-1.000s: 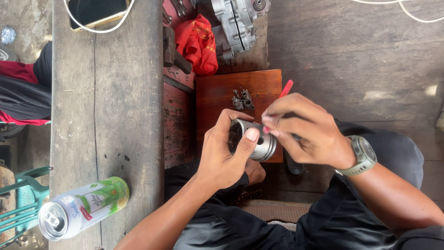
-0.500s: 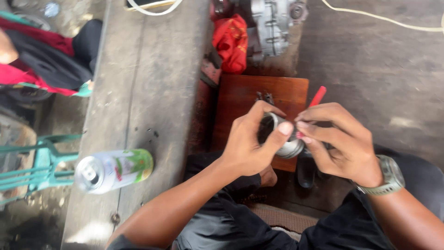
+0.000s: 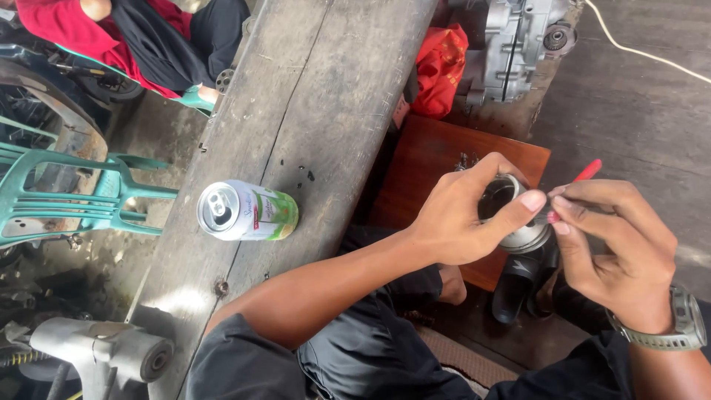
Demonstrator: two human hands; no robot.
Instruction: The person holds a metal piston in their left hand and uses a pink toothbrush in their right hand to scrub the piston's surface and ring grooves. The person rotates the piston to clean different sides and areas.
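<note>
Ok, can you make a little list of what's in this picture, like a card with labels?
left hand: grips a round metal part, thumb across its top
right hand: pinches a thin red-handled tool against the part
wrist: watch on the right arm
bench: grey wood, a drink can standing on it
below the hands: a brown board
top: red cloth, grey engine casing, white cable
left edge: green plastic chair, another person in red

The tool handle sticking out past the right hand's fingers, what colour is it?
Red. The tool handle shows above the right hand in the head view, the only view here.
</note>
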